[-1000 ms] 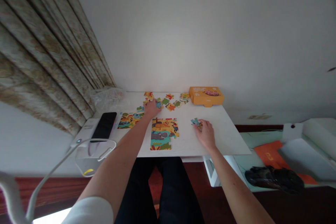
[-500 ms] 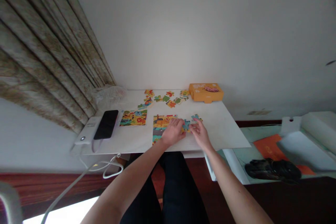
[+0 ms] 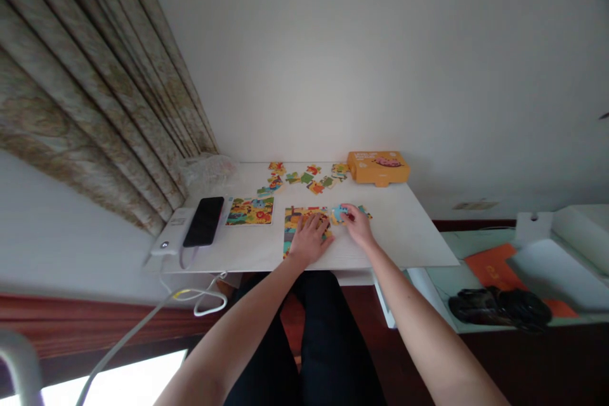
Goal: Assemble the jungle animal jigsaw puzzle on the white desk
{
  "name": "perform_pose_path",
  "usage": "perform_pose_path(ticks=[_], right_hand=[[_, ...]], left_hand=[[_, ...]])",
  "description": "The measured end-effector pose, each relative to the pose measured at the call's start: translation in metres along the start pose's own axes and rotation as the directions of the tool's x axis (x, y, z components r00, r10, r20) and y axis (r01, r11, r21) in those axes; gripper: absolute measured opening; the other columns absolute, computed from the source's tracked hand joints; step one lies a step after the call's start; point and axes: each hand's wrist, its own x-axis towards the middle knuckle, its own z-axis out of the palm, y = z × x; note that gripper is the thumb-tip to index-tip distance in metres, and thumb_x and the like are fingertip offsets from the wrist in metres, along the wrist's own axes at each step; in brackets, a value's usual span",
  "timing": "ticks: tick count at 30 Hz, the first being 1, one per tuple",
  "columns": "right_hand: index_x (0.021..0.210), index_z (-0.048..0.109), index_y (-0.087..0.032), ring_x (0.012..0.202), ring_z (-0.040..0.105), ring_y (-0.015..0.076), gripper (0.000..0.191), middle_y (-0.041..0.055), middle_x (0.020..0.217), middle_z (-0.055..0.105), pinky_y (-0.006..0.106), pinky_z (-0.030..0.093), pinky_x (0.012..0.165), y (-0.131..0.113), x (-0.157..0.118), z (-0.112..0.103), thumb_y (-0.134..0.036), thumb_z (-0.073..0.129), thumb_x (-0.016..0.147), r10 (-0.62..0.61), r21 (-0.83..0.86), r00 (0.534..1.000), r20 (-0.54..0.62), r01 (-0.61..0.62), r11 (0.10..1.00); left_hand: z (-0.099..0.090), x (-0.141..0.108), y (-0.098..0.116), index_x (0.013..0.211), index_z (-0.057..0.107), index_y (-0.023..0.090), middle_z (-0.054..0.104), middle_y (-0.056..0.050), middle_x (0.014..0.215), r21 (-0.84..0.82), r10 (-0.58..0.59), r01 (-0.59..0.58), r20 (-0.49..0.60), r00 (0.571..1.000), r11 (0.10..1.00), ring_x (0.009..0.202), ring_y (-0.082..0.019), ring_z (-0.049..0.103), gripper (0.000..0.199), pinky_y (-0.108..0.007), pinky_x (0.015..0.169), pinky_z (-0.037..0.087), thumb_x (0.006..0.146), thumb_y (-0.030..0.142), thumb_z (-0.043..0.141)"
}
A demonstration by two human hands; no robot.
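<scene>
My left hand (image 3: 308, 238) lies with fingers spread on a partly joined jigsaw puzzle (image 3: 290, 228) near the front of the white table. Just right of it, my right hand (image 3: 356, 225) pinches a light-blue puzzle piece (image 3: 339, 212) close to the puzzle's upper right edge; whether the two touch I cannot tell. Another puzzle piece (image 3: 365, 211) shows partly behind the right hand. Left of the puzzle sits a small picture card (image 3: 250, 210) with colourful animals. Several loose puzzle pieces (image 3: 306, 178) are scattered along the back of the table.
An orange puzzle box (image 3: 379, 169) stands at the back right against the wall. On the left are a black phone (image 3: 204, 222), a white device (image 3: 170, 231) with cables and a clear plastic bag (image 3: 207, 171). A low glass shelf to the right holds a black object (image 3: 499, 307).
My right hand has moved up and left, with the light-blue piece now in its fingers. My left hand has flattened out onto the puzzle. The view has shifted slightly.
</scene>
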Motion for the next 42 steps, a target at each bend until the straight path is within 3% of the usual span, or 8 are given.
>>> perform_pose_path(ticks=[6,13,26,34,39,42], right_hand=[[0.12,0.07,-0.024,0.08,0.067,0.0204,0.032,0.0066,0.103,0.076,0.036,0.054,0.081,-0.008,0.01,0.005,-0.034,0.056,0.093,-0.019,-0.264,1.0,-0.015,0.014,0.965],[0.121,0.071,-0.023,0.101,0.066,0.0259,0.03,0.0112,0.116,0.073,0.038,0.051,0.087,-0.02,0.003,0.007,-0.03,0.054,0.097,-0.132,-0.469,0.991,0.004,0.119,0.875],[0.117,0.075,-0.026,0.103,0.063,0.0245,0.028,0.0082,0.116,0.071,0.037,0.049,0.089,-0.026,-0.001,0.007,-0.028,0.051,0.101,-0.165,-0.532,0.984,0.07,0.177,0.828],[0.116,0.077,-0.026,0.102,0.062,0.0257,0.032,0.0097,0.115,0.071,0.039,0.05,0.089,-0.026,-0.003,0.007,-0.029,0.048,0.102,-0.176,-0.564,0.981,0.078,0.189,0.804],[0.114,0.077,-0.024,0.104,0.063,0.0261,0.034,0.0114,0.117,0.071,0.041,0.05,0.091,-0.027,-0.003,0.009,-0.03,0.046,0.101,-0.167,-0.494,0.985,0.046,0.167,0.853],[0.112,0.076,-0.022,0.106,0.063,0.0254,0.036,0.0122,0.115,0.072,0.041,0.05,0.096,-0.022,0.0,-0.005,-0.031,0.043,0.102,-0.216,-0.395,0.976,-0.015,0.193,0.898]], left_hand=[[0.004,-0.001,0.0,0.144,0.054,0.028,0.052,-0.011,0.153,-0.003,-0.019,0.019,-0.005,1.0,1.0,0.146,-0.03,0.043,0.046,-0.058,0.124,0.027,0.103,0.047,0.046],[0.002,-0.001,0.002,0.141,0.056,0.024,0.052,-0.013,0.153,-0.013,-0.03,0.03,0.012,0.999,0.999,0.146,-0.031,0.043,0.045,-0.058,0.124,0.027,0.102,0.044,0.047],[0.005,0.002,0.001,0.152,0.048,0.033,0.043,-0.007,0.162,-0.005,-0.057,0.058,0.067,0.996,0.998,0.153,-0.031,0.034,0.051,-0.061,0.125,0.021,0.103,0.048,0.042],[0.005,0.003,0.001,0.154,0.046,0.033,0.039,-0.007,0.165,0.0,-0.07,0.07,0.104,0.992,0.998,0.154,-0.032,0.032,0.054,-0.064,0.125,0.019,0.104,0.049,0.039],[0.008,0.004,0.001,0.156,0.043,0.032,0.035,-0.007,0.167,0.002,-0.065,0.065,0.124,0.99,0.998,0.156,-0.032,0.028,0.055,-0.066,0.125,0.016,0.105,0.05,0.035],[0.004,0.007,0.002,0.155,0.045,0.03,0.037,-0.008,0.166,0.015,-0.067,0.066,0.145,0.987,0.998,0.154,-0.033,0.031,0.055,-0.068,0.124,0.017,0.105,0.05,0.035]])
